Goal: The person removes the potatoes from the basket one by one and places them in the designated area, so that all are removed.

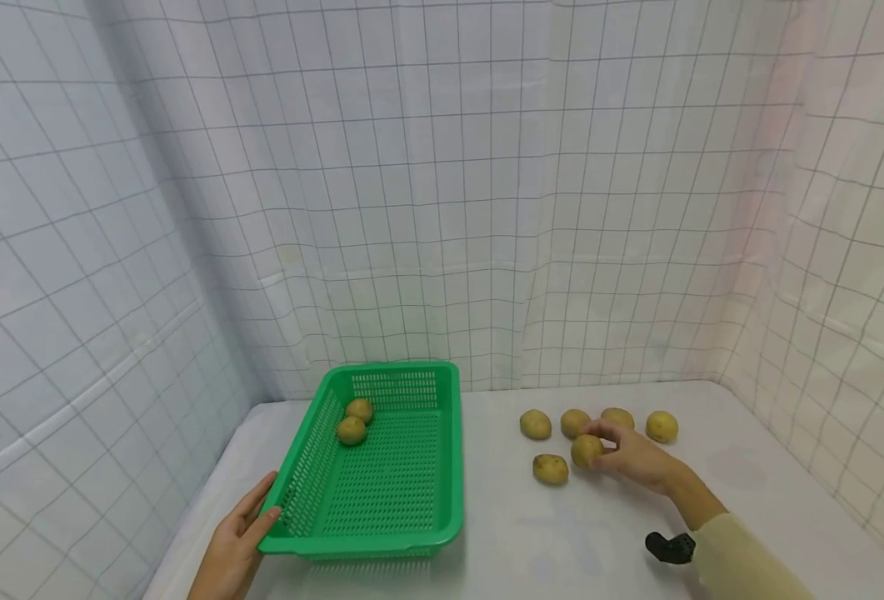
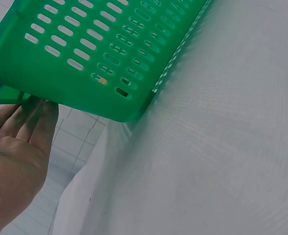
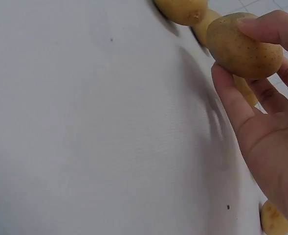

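My right hand [image 1: 632,454] pinches a potato [image 1: 586,451] between thumb and fingertips. In the right wrist view that potato [image 3: 241,46] is lifted off the white tabletop, its shadow cast below. More loose potatoes lie around it: one potato [image 1: 550,468] just left, another [image 1: 535,424] behind that, and others along the back. At the near left corner of a green plastic basket [image 1: 452,492], my left hand [image 1: 233,537] holds the rim, thumb on top and fingers along the outside. Two potatoes [image 1: 352,430] sit inside the basket toward its back left.
The white cloth-covered table [image 1: 516,533] is enclosed by hanging white gridded sheets [image 1: 486,208] at the back and both sides. A black device [image 1: 670,548] is at the right wrist. One potato [image 1: 662,426] lies farthest right.
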A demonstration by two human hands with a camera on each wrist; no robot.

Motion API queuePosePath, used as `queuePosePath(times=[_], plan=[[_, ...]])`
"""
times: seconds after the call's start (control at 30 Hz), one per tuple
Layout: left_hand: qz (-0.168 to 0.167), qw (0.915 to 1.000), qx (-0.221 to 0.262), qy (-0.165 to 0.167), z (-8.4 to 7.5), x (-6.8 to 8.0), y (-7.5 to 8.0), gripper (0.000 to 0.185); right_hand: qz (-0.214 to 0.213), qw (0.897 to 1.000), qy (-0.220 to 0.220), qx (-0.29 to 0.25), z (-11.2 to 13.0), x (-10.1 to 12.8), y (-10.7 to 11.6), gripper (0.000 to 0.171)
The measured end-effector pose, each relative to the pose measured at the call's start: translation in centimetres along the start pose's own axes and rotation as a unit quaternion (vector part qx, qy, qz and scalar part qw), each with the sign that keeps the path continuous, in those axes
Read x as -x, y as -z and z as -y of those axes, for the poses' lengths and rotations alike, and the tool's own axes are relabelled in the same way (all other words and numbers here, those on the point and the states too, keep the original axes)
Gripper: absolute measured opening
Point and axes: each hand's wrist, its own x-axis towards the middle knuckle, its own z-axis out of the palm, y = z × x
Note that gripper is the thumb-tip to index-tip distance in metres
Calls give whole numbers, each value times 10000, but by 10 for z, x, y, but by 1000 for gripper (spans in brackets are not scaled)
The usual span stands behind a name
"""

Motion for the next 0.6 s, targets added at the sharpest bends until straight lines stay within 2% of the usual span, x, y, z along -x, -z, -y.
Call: queuePosePath(times=[0.17,0.33,0.6], plan=[[-29,10000,1,-43,1,1,0,72,97,9999,-93,-35,-9,1,-1,48],[-67,10000,-20,-6,0,1,-1,72,191,9998,-12,35,-9,2,0,50],[4,10000,25,-45,0,1,-1,71,167,9983,-37,548,-5,7,4,49]])
